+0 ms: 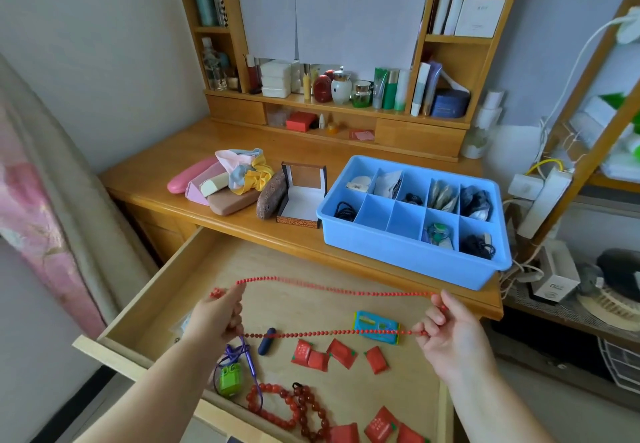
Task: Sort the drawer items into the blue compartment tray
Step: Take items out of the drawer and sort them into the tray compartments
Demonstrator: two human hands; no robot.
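Both hands were up over the open wooden drawer (145, 298), holding the long strand of small red beads (332, 290) stretched between them as a double loop. Left hand (216, 316) had its fingers curled round one end, a bunch of beads poking out above the fist; right hand (450, 331) pinched the other end between thumb and fingertips. Upper run sagged slightly and was motion-blurred, lower run was taut, both hanging above the drawer floor, not touching it.

Judgement: step in hand was gathering the strand for a cell of the blue plastic compartment tray (408, 262) on the counter (194, 151), just beyond the drawer's back edge. Strand looked too long to drop in stretched; better to bring the hands together, fold it into a small coil, then lower it in. Three front-row cells looked empty, between the one with a black cord at the left and the filled ones at the right. Any of them should take it. Keep the loop clear of the tray rim so it doesn't snag or drape across a divider.

Left in the drawer: red foil sachets (341, 352), dark red large-bead bracelets (298, 408), green gadget on a purple cord (229, 378), small navy capsule (266, 340), blue-green wipes packet (375, 326).
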